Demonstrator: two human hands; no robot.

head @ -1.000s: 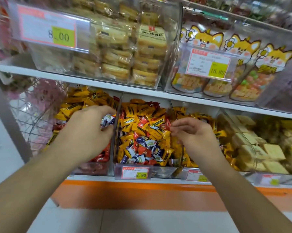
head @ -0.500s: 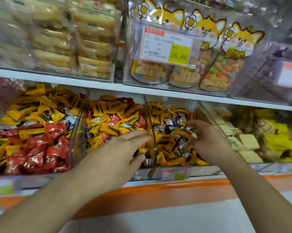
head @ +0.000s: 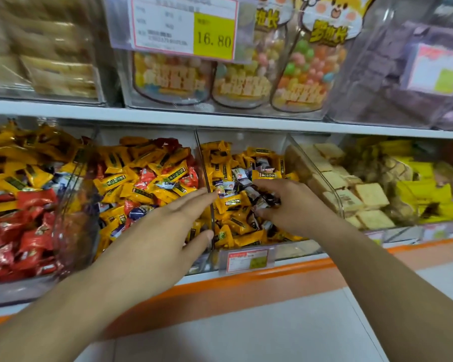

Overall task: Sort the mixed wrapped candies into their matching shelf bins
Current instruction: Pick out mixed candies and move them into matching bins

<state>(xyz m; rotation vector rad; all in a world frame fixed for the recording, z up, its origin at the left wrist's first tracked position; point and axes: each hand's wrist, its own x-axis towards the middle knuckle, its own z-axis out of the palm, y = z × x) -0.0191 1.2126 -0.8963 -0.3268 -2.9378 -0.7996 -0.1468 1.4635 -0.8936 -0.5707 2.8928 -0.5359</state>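
Right hand (head: 293, 205) clutching dark-wrapped candies (head: 265, 201) inside clear bin (head: 246, 152) of yellow candies, left hand (head: 162, 231) reaching flat-fingered, released, over the divider (head: 207, 176), mixed yellow-red bin (head: 147, 142) beneath it

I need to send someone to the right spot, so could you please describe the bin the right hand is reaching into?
Find the yellow 16.80 price tag on the upper shelf. Directly below it, on the lower shelf, sits the clear bin where the right hand grips dark-wrapped candies. Unlike the red-and-yellow bin to its left and the pale square biscuits to its right, it mixes yellow with small white-and-dark wrappers.
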